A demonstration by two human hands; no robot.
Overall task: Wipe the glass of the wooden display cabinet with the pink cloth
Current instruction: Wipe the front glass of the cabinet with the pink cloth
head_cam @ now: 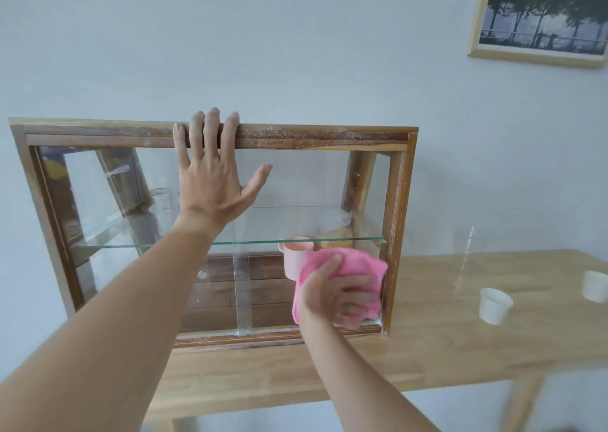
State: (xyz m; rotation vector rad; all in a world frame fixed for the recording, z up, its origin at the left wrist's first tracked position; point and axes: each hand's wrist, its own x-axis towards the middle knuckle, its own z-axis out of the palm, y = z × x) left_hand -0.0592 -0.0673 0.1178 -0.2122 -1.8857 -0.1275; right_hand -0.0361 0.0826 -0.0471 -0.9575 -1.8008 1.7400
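The wooden display cabinet (329, 135) stands on a light wooden table, its glass front (302, 181) facing me. My left hand (214, 175) lies flat on the upper glass, with the fingers hooked over the top rail. My right hand (335, 295) presses the bunched pink cloth (355, 263) against the lower right corner of the glass, next to the right post. The fingers of that hand look blurred. Inside the cabinet a glass shelf carries a jar, and a pink cup (292, 257) stands below it, partly hidden by the cloth.
The table (444, 342) extends to the right of the cabinet. Two small white paper cups (495, 305) (595, 285) and a thin clear bottle (465, 260) stand there. A framed picture (543, 13) hangs on the wall at the upper right.
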